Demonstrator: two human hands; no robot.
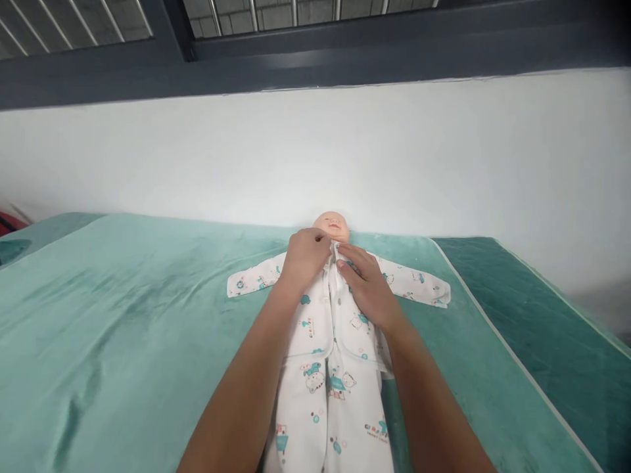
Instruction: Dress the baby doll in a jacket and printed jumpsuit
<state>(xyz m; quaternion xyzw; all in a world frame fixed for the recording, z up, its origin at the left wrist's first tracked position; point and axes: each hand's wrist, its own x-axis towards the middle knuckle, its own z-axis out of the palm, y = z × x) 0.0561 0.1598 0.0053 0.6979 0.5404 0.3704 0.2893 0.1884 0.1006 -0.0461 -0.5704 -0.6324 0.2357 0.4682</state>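
Note:
A baby doll (332, 223) lies on its back, its head near the white wall. It wears a white printed baby jacket (308, 328) with sleeves spread wide and the front edges side by side, parted lower down. White printed pants (303, 420) cover the legs below. My left hand (306, 256) is closed at the collar, its fingers pinching the jacket's edge just under the doll's chin; the fingertips are partly hidden. My right hand (365, 282) lies on the other front panel, fingertips at the top of the opening by the collar. Small snaps show along the front edge.
A green plush blanket (148, 315) with wrinkles at the left covers the surface. A darker green part (552, 341) lies at the right. Behind stands a white wall (197, 157) below a dark window frame (315, 62) with metal bars. Something red (8, 223) shows at the far left.

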